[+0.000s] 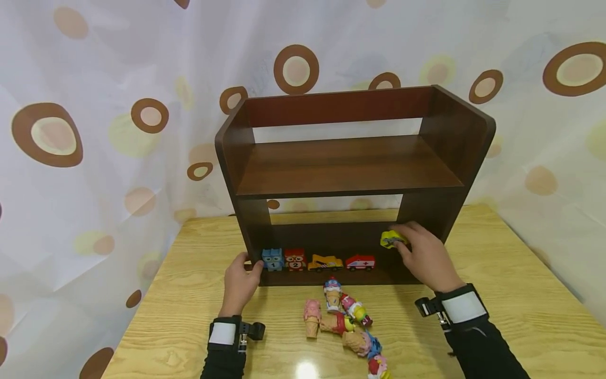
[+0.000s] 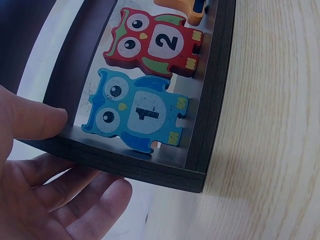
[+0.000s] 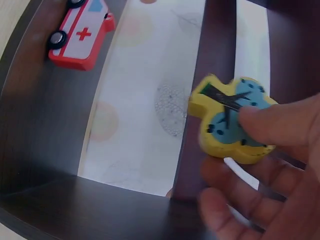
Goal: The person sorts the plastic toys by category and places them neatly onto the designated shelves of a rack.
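My right hand (image 1: 431, 260) pinches a small yellow tree-shaped toy block (image 3: 232, 117) with blue patches and dark branches painted on it. Thumb and fingers hold it up inside the lower level of a dark brown shelf (image 1: 350, 163), near its right side. At the shelf's left side panel, my left hand (image 1: 240, 284) grips the edge, thumb inside and fingers outside. Beside that thumb stands a blue owl block (image 2: 137, 111) marked 1, then a red owl block (image 2: 155, 42) marked 2. A yellow truck (image 1: 325, 262) and a red and white ambulance (image 3: 82, 35) continue the row.
Several toy ice cream cones (image 1: 336, 323) lie in a loose cluster on the wooden table (image 1: 189, 295) before the shelf, between my forearms. The shelf has an upper board (image 1: 350, 163) and raised side panels. A patterned curtain (image 1: 118, 63) hangs behind.
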### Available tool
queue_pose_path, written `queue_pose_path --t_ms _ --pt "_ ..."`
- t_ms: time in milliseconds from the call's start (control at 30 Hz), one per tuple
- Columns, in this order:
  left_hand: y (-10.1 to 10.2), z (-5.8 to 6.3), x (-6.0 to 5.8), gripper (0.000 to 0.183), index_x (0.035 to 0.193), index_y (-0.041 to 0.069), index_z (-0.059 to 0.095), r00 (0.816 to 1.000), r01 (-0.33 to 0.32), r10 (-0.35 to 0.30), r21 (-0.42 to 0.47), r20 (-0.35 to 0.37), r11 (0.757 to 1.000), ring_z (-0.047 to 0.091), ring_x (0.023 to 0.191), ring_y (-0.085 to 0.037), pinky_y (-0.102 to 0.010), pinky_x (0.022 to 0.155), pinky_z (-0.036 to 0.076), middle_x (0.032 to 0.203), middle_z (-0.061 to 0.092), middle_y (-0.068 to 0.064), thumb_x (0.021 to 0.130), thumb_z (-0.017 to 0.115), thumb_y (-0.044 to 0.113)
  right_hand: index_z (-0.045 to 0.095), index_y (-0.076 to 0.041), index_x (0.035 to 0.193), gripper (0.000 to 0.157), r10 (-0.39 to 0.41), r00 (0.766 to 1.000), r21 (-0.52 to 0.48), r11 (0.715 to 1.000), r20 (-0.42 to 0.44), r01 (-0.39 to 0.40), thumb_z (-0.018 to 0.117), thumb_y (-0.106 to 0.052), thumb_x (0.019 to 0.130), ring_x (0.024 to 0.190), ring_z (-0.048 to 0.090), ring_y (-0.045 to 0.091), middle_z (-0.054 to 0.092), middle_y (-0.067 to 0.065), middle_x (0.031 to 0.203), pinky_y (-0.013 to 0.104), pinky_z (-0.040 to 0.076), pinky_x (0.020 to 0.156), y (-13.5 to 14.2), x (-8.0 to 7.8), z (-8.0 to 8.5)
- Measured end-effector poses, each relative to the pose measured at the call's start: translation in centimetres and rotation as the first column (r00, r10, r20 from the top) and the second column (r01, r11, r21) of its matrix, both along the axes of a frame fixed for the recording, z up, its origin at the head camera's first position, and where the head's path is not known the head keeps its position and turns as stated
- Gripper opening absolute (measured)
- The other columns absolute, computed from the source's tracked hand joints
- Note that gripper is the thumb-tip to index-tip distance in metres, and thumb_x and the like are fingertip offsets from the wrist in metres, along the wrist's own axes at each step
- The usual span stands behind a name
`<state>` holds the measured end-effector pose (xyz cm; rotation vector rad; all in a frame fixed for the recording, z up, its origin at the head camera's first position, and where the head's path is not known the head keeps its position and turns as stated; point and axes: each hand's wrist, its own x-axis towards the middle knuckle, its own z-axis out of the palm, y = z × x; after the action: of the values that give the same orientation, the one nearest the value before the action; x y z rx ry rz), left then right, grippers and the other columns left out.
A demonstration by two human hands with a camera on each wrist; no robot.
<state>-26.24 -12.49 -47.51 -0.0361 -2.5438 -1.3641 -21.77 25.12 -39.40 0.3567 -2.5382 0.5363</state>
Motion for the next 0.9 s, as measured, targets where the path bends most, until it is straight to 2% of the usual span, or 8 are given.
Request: queue_pose_path --t_ms 100,200,367,533,900 --pt "0.0 0.0 0.1 0.033 0.118 0.002 0.058 1.0 0.003 -0.003 0.003 0.003 1.0 0.062 0.099 -0.032 -0.045 0.075 0.056 0.119 0.062 -0.02 0.092 0.06 0.023 0.062 0.0 0.116 0.032 -0.008 0.998 0.032 0.999 0.063 0.006 0.067 -0.006 0.085 0.088 0.064 0.034 0.065 0.022 0.105 0.052 0.054 0.074 0.2 -0.3 -0.3" --pt "0.0 0.1 0.1 0.033 0.117 0.002 0.058 1.0 0.003 -0.003 0.003 -0.001 1.0 0.062 0.099 -0.032 -0.045 0.075 0.056 0.119 0.063 -0.02 0.092 0.06 0.023 0.063 0.001 0.113 0.03 -0.017 0.996 0.04 0.999 0.09 0.013 0.068 -0.007 0.084 0.087 0.064 0.034 0.067 0.022 0.104 0.052 0.053 0.075 0.1 -0.6 -0.7" --pt "0.0 0.1 0.1 0.033 0.117 0.002 0.058 1.0 0.0 0.0 0.004 0.003 1.0 0.062 0.1 -0.033 -0.046 0.076 0.056 0.119 0.062 -0.02 0.092 0.06 0.023 0.066 0.0 0.104 0.025 -0.024 0.997 0.045 0.999 0.077 0.02 0.07 -0.006 0.081 0.087 0.062 0.036 0.07 0.02 0.097 0.053 0.051 0.075 0.2 -1.1 -1.8" --pt "0.0 -0.2 0.0 0.033 0.118 0.001 0.057 1.0 -0.004 0.004 0.001 0.01 1.0 0.062 0.101 -0.033 -0.046 0.076 0.056 0.12 0.062 -0.02 0.092 0.059 0.022 0.068 -0.001 0.103 0.023 -0.041 0.994 0.061 0.998 0.099 0.035 0.07 -0.004 0.08 0.09 0.06 0.036 0.07 0.019 0.099 0.053 0.052 0.076 0.0 -1.7 -3.1" --pt "0.1 -0.1 0.1 0.034 0.119 0.002 0.057 1.0 -0.006 0.006 0.006 0.012 1.0 0.062 0.1 -0.033 -0.045 0.076 0.056 0.121 0.062 -0.02 0.092 0.059 0.023 0.07 -0.004 0.1 0.022 -0.12 0.986 0.085 0.99 0.117 0.111 0.07 -0.004 0.078 0.083 0.06 0.036 0.072 0.017 0.093 0.052 0.052 0.065 0.5 -2.3 -4.7"
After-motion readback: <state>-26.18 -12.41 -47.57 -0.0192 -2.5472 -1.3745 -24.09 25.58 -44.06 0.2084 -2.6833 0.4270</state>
